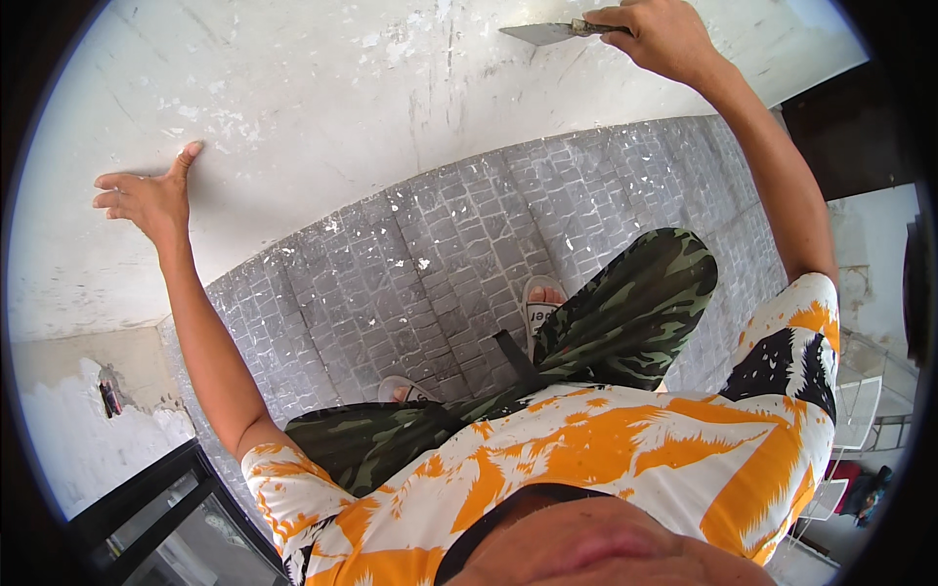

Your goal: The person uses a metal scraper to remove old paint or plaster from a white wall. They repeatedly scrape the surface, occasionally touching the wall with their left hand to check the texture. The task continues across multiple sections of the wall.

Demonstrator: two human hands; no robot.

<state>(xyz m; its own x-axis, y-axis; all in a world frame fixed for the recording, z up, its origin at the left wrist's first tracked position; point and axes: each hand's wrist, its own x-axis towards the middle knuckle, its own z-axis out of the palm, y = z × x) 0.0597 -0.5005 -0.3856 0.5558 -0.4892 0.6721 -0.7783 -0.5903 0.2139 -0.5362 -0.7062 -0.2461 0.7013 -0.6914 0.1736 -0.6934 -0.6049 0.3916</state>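
Observation:
My right hand grips the handle of a scraper at the upper right. The scraper's flat metal blade points left and lies close to the white wall; whether its edge touches is hard to tell. Paint on the wall is scuffed and flaking in patches, with dark streaks near the blade. Far to the left, my left hand rests against the lower wall, holding nothing, its thumb and fingers spread.
Grey patterned floor tiles meet the wall's base, strewn with white paint flakes. My sandalled feet stand there. At the lower left are a dark-framed glass panel and a broken wall box. White wire racks stand at the right.

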